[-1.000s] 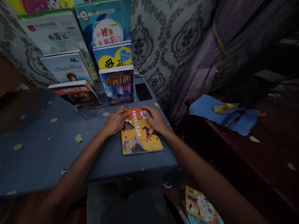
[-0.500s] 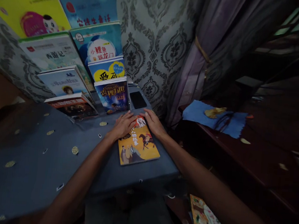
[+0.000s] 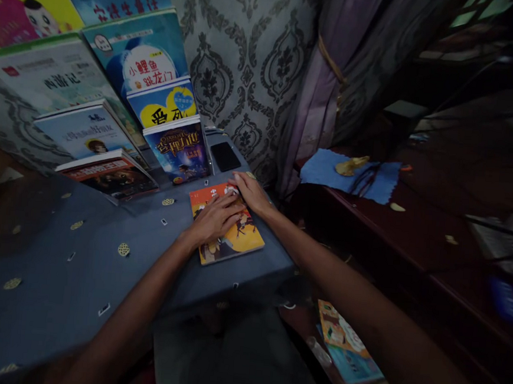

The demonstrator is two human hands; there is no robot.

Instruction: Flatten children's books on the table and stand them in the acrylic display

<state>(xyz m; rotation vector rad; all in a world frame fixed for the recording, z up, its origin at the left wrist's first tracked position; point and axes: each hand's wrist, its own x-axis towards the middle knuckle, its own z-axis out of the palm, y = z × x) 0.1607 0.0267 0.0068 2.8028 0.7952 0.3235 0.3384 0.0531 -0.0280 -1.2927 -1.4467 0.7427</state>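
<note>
An orange and yellow book [image 3: 235, 240] lies flat, front cover up, near the right end of the cloth-covered table. My left hand [image 3: 216, 217] rests on the middle of its cover with fingers stretched out, hiding part of the picture and title. Along the book's upper right edge lies my right hand [image 3: 248, 190], its fingers extended and touching the cover's corner. Neither hand is wrapped round anything. Beyond the hands a dark phone [image 3: 225, 156] lies on the table, beside a purple-blue book [image 3: 180, 150] standing in a row.
Several books, such as a teal one [image 3: 138, 58], stand in tiers at the back left. To the right, a blue cloth [image 3: 318, 172] lies on a dark red bench [image 3: 373, 234]. Below it, other books [image 3: 352, 365] lie low by my right forearm. A purple curtain [image 3: 319, 96] hangs behind.
My left hand has slid from the book's upper left edge down onto the middle of its cover. My right hand stays by the upper right corner. The view has shifted slightly.
</note>
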